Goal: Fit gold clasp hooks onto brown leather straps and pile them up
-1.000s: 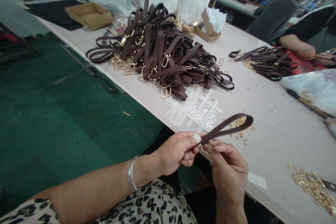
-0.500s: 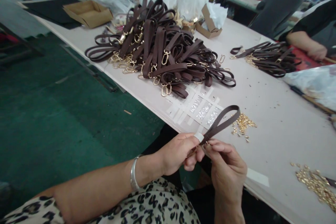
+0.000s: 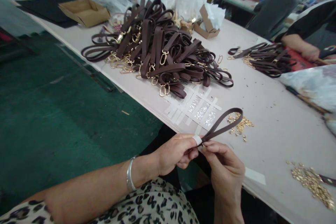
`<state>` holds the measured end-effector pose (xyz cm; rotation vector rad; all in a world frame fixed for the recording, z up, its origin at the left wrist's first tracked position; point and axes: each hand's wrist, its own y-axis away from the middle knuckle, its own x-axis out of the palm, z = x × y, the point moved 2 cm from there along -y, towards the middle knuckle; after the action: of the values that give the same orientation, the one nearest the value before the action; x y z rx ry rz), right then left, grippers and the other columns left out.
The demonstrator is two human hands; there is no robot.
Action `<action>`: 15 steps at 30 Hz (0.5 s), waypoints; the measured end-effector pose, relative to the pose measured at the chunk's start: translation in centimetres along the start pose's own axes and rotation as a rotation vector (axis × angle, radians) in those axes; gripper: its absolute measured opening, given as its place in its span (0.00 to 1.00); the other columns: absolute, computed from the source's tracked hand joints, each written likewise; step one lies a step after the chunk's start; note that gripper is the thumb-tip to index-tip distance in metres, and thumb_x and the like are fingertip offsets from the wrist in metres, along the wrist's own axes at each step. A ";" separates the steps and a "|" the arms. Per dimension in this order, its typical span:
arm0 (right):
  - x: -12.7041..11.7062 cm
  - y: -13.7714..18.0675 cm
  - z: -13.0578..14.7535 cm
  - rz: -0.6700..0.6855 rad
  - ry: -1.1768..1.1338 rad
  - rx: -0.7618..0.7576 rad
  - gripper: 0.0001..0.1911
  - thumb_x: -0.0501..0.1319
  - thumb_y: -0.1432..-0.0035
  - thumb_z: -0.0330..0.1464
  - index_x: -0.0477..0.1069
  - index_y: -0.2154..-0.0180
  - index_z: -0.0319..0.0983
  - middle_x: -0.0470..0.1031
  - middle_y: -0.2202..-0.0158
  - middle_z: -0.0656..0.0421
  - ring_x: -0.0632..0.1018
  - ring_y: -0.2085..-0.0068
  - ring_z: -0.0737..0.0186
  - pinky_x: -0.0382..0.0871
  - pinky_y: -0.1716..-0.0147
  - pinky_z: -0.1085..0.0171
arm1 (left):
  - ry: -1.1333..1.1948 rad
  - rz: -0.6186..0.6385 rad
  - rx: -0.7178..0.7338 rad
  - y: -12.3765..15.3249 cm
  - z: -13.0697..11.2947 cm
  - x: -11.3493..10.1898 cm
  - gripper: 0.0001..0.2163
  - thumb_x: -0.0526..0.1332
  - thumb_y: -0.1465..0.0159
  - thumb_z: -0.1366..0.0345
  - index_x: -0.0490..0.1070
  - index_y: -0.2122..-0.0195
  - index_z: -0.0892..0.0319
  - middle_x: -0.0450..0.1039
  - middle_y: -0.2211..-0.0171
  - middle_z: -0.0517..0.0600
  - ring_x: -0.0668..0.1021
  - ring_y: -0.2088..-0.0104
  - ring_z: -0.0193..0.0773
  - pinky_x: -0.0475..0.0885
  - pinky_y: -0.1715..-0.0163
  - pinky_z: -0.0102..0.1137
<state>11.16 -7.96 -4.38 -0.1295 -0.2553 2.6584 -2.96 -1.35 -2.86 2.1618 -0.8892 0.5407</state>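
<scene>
A dark brown looped strap (image 3: 223, 123) slants up from between my hands, above the table's near edge. My left hand (image 3: 174, 152), with white tape round the thumb, is closed on the strap's lower end. At the base of the loop my right hand (image 3: 224, 168) pinches with thumb and fingertips, a small gold metal part just showing there. Whether those fingers also grip the strap is hard to see. Beyond my hands lies a large pile of similar brown straps (image 3: 157, 42) with gold clasps. Small gold pieces (image 3: 240, 126) lie behind the loop.
More gold pieces (image 3: 312, 183) are heaped at the right. Clear film and tape strips (image 3: 201, 108) are stuck to the table (image 3: 270, 140). Another strap bundle (image 3: 267, 57) lies near a co-worker's hand (image 3: 309, 51). A cardboard tray (image 3: 85, 12) and plastic bags (image 3: 193, 0) stand at the back.
The strap's loop has tilted lower and further right. My fingers have come closer together at its base, and less of the gold part shows. The camera view has shifted slightly.
</scene>
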 end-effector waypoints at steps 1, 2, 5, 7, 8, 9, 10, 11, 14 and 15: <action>0.1 0.0 0.1 0.015 0.008 0.012 0.04 0.70 0.47 0.28 0.77 0.68 0.41 0.80 0.65 0.59 0.80 0.62 0.62 0.78 0.60 0.62 | -0.034 -0.005 0.006 0.1 -0.1 -0.1 0.11 0.58 0.34 0.58 0.67 0.68 0.60 0.59 0.78 0.41 0.52 0.84 0.22 0.44 0.85 0.22; 0.2 0.1 0.2 0.024 0.016 0.031 0.04 0.70 0.46 0.29 0.77 0.67 0.41 0.80 0.65 0.59 0.80 0.63 0.62 0.77 0.61 0.63 | -0.068 -0.010 0.016 0.2 -0.2 -0.2 0.11 0.57 0.34 0.57 0.66 0.69 0.60 0.59 0.78 0.41 0.51 0.84 0.23 0.43 0.85 0.23; 0.4 0.3 0.4 0.015 0.030 0.092 0.07 0.70 0.45 0.31 0.75 0.64 0.40 0.79 0.66 0.60 0.79 0.66 0.64 0.76 0.64 0.65 | -0.165 -0.005 0.046 0.5 -0.4 -0.4 0.13 0.56 0.33 0.57 0.65 0.71 0.60 0.56 0.79 0.41 0.51 0.83 0.23 0.43 0.84 0.24; 0.5 0.4 0.5 0.013 0.020 0.133 0.09 0.70 0.45 0.32 0.72 0.64 0.40 0.78 0.67 0.60 0.79 0.67 0.65 0.75 0.65 0.66 | -0.222 0.003 0.058 0.7 -0.4 -0.3 0.15 0.56 0.33 0.56 0.64 0.72 0.60 0.55 0.79 0.41 0.52 0.83 0.24 0.43 0.84 0.24; 0.6 0.4 0.6 0.014 0.016 0.150 0.09 0.70 0.45 0.32 0.71 0.64 0.40 0.77 0.68 0.61 0.78 0.67 0.65 0.75 0.66 0.66 | -0.246 0.008 0.064 0.8 -0.4 -0.2 0.16 0.56 0.32 0.55 0.63 0.73 0.60 0.55 0.79 0.41 0.52 0.83 0.24 0.44 0.84 0.25; 0.6 0.5 0.6 0.015 0.014 0.162 0.09 0.69 0.45 0.32 0.71 0.64 0.40 0.76 0.68 0.61 0.78 0.67 0.65 0.74 0.66 0.67 | -0.266 0.013 0.070 0.9 -0.4 -0.1 0.16 0.55 0.32 0.54 0.63 0.73 0.60 0.54 0.79 0.41 0.52 0.82 0.25 0.45 0.83 0.25; 0.7 0.5 0.7 0.013 0.013 0.168 0.09 0.69 0.45 0.32 0.70 0.64 0.40 0.75 0.69 0.62 0.77 0.68 0.66 0.73 0.67 0.67 | -0.285 0.018 0.076 1.0 -0.4 0.0 0.17 0.55 0.32 0.54 0.63 0.73 0.60 0.54 0.80 0.41 0.52 0.82 0.25 0.45 0.83 0.25; 0.7 0.5 0.8 0.009 0.013 0.166 0.10 0.69 0.45 0.31 0.70 0.64 0.40 0.74 0.69 0.63 0.76 0.68 0.67 0.73 0.68 0.68 | -0.303 0.021 0.082 1.0 -0.4 0.2 0.17 0.56 0.32 0.53 0.64 0.73 0.60 0.54 0.80 0.40 0.52 0.82 0.25 0.46 0.83 0.25; 0.7 0.3 1.2 -0.002 0.026 0.134 0.08 0.68 0.45 0.31 0.70 0.64 0.41 0.73 0.70 0.64 0.75 0.70 0.68 0.71 0.69 0.69 | -0.349 0.008 0.116 0.9 -0.5 0.4 0.16 0.57 0.33 0.54 0.69 0.71 0.61 0.56 0.80 0.41 0.54 0.82 0.26 0.48 0.83 0.25; 0.5 0.0 1.3 0.011 0.051 0.124 0.07 0.68 0.44 0.32 0.71 0.65 0.41 0.73 0.70 0.64 0.75 0.69 0.68 0.71 0.68 0.69 | -0.346 -0.001 0.136 0.7 -0.5 0.4 0.16 0.57 0.33 0.54 0.71 0.69 0.62 0.59 0.79 0.42 0.57 0.82 0.26 0.50 0.82 0.25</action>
<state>10.52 -7.97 -3.13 -0.1583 -0.0728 2.6693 -3.30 -1.53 -1.99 2.4249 -1.0595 0.2332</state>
